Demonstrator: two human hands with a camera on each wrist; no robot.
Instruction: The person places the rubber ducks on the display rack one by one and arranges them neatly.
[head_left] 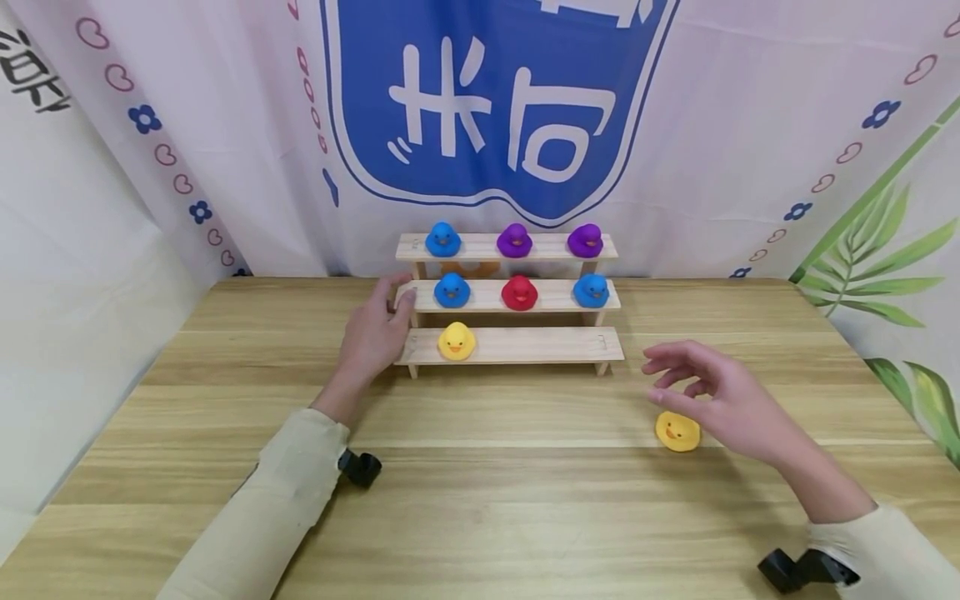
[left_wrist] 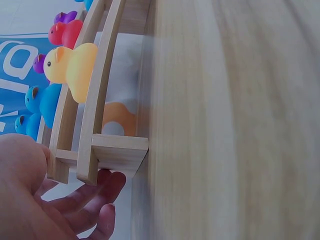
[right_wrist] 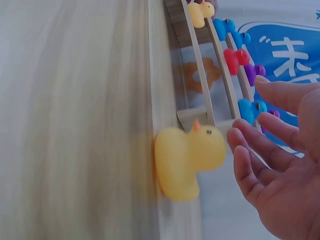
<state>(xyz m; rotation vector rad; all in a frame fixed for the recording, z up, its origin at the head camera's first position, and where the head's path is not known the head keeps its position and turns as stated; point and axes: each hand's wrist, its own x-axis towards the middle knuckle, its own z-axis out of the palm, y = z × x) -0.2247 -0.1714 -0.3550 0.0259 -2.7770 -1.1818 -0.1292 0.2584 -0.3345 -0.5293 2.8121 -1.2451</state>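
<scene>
A three-tier wooden display stand stands at the back of the table. My left hand holds its left end at the middle tier; the left wrist view shows the thumb side against the plank and fingers around the end. On the bottom tier, toward the left, sits a yellow rubber duck. Another yellow rubber duck rests on the table right of the stand. Over and just beyond that duck hovers my right hand, fingers loosely bent, holding nothing. A gap shows between hand and duck in the right wrist view.
The middle tier carries a blue duck, a red duck and another blue duck. On the top tier sit a blue duck and two purple ducks. A printed curtain hangs behind the wooden table.
</scene>
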